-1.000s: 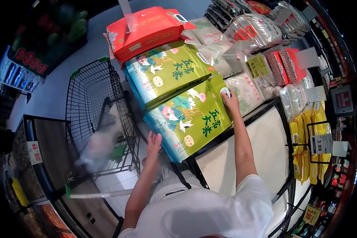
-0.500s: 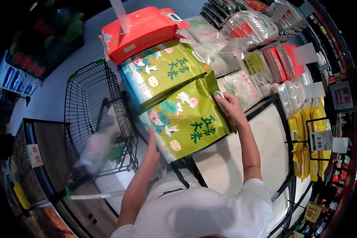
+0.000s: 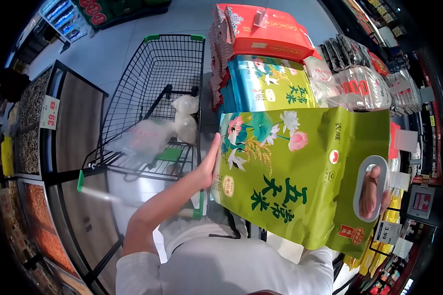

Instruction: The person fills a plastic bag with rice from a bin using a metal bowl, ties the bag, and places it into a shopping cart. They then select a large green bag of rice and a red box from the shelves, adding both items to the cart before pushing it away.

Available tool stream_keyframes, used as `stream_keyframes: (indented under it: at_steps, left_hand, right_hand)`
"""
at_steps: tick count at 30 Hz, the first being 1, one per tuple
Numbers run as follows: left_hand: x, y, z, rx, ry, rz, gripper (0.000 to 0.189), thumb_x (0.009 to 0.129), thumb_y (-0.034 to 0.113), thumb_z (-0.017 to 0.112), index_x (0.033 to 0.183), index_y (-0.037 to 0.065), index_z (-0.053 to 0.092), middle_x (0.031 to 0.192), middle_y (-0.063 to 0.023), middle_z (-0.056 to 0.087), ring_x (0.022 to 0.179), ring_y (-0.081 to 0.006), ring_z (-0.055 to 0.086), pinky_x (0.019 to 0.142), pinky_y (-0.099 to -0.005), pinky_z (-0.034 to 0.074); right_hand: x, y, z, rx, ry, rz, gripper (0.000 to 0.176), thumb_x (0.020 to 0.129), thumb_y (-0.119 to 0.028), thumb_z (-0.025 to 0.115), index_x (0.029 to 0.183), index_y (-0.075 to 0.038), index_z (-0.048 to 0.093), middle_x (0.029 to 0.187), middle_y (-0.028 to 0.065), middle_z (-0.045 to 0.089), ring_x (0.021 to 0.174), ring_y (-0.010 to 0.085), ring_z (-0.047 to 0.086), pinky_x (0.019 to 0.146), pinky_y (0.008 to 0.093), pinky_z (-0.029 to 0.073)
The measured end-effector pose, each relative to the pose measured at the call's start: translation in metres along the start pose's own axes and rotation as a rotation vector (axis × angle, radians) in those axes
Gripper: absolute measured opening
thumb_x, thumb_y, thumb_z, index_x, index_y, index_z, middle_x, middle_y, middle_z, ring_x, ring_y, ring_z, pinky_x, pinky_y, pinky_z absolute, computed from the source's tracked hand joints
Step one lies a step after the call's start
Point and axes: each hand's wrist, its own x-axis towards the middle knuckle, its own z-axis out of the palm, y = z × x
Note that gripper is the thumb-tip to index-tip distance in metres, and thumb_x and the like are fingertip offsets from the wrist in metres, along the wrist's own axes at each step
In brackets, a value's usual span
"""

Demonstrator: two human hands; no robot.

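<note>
A large green bag of rice (image 3: 310, 172), printed with lotus flowers and Chinese characters, is lifted off the stack in front of my body. My right hand (image 3: 370, 194) grips it through the oval white-rimmed handle, the fingers showing in the opening; the right forearm is hidden behind the bag. Against the bag's lower left end presses my left hand (image 3: 210, 169), its visible fingers along the side and the rest hidden. Just beyond lies another green and blue rice bag (image 3: 270, 81), with red rice packs (image 3: 268, 32) behind it.
Left of me stands a black wire shopping cart (image 3: 120, 88) with green corners; clear plastic bags (image 3: 145, 140) with pale contents lie inside. Bins of dry goods (image 3: 39, 201) line the far left. Clear-wrapped packs (image 3: 362, 88) and yellow packets (image 3: 366, 263) are on the right.
The front green bag has been raised from the stack and turned, its handle end now to the right. My right hand has gone through the handle. The view has swung left toward the cart.
</note>
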Motion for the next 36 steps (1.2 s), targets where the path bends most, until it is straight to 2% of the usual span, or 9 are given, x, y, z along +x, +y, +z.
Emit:
stream_keyframes:
  at_steps: [9, 13, 16, 19, 25, 26, 29, 34, 36]
  left_hand:
    - [-0.047, 0.06, -0.072, -0.255, -0.241, 0.013, 0.097, 0.084, 0.087, 0.028, 0.151, 0.018, 0.037, 0.149, -0.011, 0.044, 0.133, -0.0298, 0.046, 0.106, -0.0526, 0.04]
    - [-0.063, 0.105, -0.144, -0.374, -0.347, 0.219, 0.094, 0.086, 0.084, 0.026, 0.151, 0.018, 0.037, 0.148, -0.0089, 0.045, 0.131, -0.029, 0.048, 0.105, -0.0506, 0.042]
    - [-0.06, 0.145, -0.155, -0.416, -0.383, 0.318, 0.088, 0.089, 0.08, 0.025, 0.151, 0.019, 0.036, 0.146, -0.0068, 0.047, 0.128, -0.0291, 0.05, 0.104, -0.0489, 0.043]
    - [-0.043, 0.178, -0.205, -0.446, -0.289, 0.344, 0.091, 0.088, 0.082, 0.021, 0.153, 0.02, 0.031, 0.153, -0.008, 0.039, 0.137, -0.0313, 0.04, 0.113, -0.0493, 0.033]
    - [-0.05, 0.221, -0.25, -0.381, 0.212, 0.378, 0.089, 0.088, 0.082, 0.014, 0.157, 0.026, 0.019, 0.159, -0.0083, 0.027, 0.146, -0.0354, 0.025, 0.115, -0.0633, 0.019]
    - [-0.041, 0.22, -0.266, -0.433, 0.023, 0.448, 0.087, 0.088, 0.082, 0.016, 0.157, 0.028, 0.017, 0.16, -0.0081, 0.024, 0.146, -0.0363, 0.024, 0.113, -0.0676, 0.018]
    - [-0.033, 0.226, -0.281, -0.527, -0.018, 0.457, 0.088, 0.087, 0.084, 0.013, 0.156, 0.029, 0.018, 0.16, -0.006, 0.025, 0.146, -0.0369, 0.024, 0.109, -0.0718, 0.016]
    - [-0.017, 0.222, -0.308, -0.617, 0.127, 0.547, 0.073, 0.097, 0.071, 0.022, 0.147, 0.02, 0.038, 0.141, -0.0067, 0.048, 0.128, -0.028, 0.048, 0.107, -0.0457, 0.039]
    - [-0.001, 0.224, -0.333, -0.603, 0.163, 0.589, 0.072, 0.097, 0.069, 0.027, 0.142, 0.015, 0.044, 0.135, -0.0084, 0.053, 0.122, -0.029, 0.053, 0.104, -0.0445, 0.042]
  right_hand:
    - [0.081, 0.115, 0.119, -0.248, 0.199, -0.138, 0.038, 0.093, -0.024, 0.054, 0.107, 0.01, 0.061, 0.052, -0.0041, 0.043, 0.041, 0.0038, 0.039, 0.042, 0.0192, 0.034]
    - [0.141, 0.184, 0.186, -0.369, 0.272, -0.139, 0.038, 0.093, -0.025, 0.054, 0.107, 0.009, 0.064, 0.052, -0.005, 0.041, 0.041, 0.0029, 0.036, 0.042, 0.0191, 0.029]
    - [0.181, 0.211, 0.209, -0.467, 0.339, -0.101, 0.038, 0.093, -0.026, 0.055, 0.106, 0.008, 0.066, 0.052, -0.0057, 0.039, 0.041, 0.0022, 0.033, 0.041, 0.019, 0.025]
    - [0.229, 0.244, 0.219, -0.605, 0.315, 0.054, 0.038, 0.092, -0.026, 0.055, 0.106, 0.007, 0.067, 0.052, -0.0064, 0.037, 0.041, 0.0015, 0.031, 0.041, 0.019, 0.021]
    - [0.282, 0.365, 0.199, -0.777, 0.086, 0.419, 0.026, 0.094, -0.024, 0.061, 0.102, -0.001, 0.071, 0.057, -0.0075, 0.044, 0.049, 0.0015, 0.038, 0.045, 0.0202, 0.026]
    - [0.285, 0.393, 0.196, -0.746, 0.102, 0.443, 0.023, 0.095, -0.02, 0.061, 0.101, -0.001, 0.071, 0.058, -0.0087, 0.045, 0.049, 0.0007, 0.038, 0.046, 0.0199, 0.025]
    - [0.283, 0.465, 0.168, -0.724, 0.151, 0.496, 0.023, 0.094, -0.02, 0.063, 0.099, 0.002, 0.07, 0.072, -0.0042, 0.06, 0.063, 0.0022, 0.049, 0.055, 0.0206, 0.038]
    - [0.227, 0.608, 0.076, -0.852, 0.18, 0.584, 0.024, 0.091, -0.022, 0.066, 0.101, 0.0, 0.071, 0.085, 0.0005, 0.067, 0.076, 0.0085, 0.058, 0.068, 0.0259, 0.047]
    - [0.217, 0.638, 0.079, -0.956, 0.184, 0.543, 0.028, 0.089, -0.026, 0.067, 0.104, -0.002, 0.071, 0.086, 0.0048, 0.07, 0.077, 0.0124, 0.062, 0.071, 0.0288, 0.05]
